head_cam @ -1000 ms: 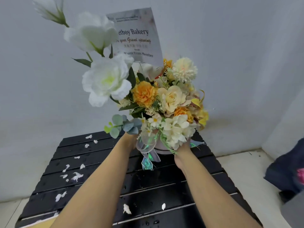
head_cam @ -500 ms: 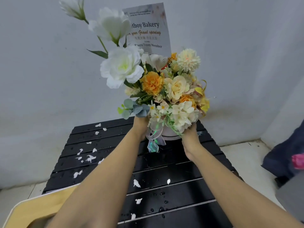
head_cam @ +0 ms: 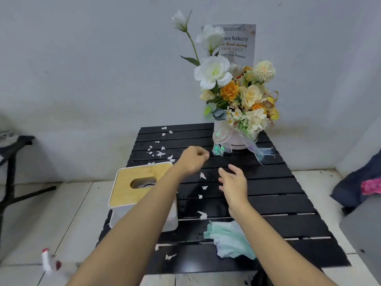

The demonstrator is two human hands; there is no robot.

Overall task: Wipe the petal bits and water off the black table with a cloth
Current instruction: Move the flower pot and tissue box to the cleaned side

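Note:
A black slatted table carries scattered white petal bits at its far left and several more down the middle. A crumpled pale green cloth lies near the front edge, untouched. My left hand hovers over the table's middle with fingers curled and nothing in it. My right hand floats beside it, fingers spread, holding nothing. The flower arrangement stands in its white pot at the far right corner, apart from both hands.
A white tissue box with a wooden lid sits on the table's left side under my left forearm. A spray bottle lies on the tiled floor at left. A black stand is far left; dark fabric at right.
Both hands let go of the flower arrangement, which now stands at the table's far right corner. The hands have drawn back toward the table's middle, and the view tilted down.

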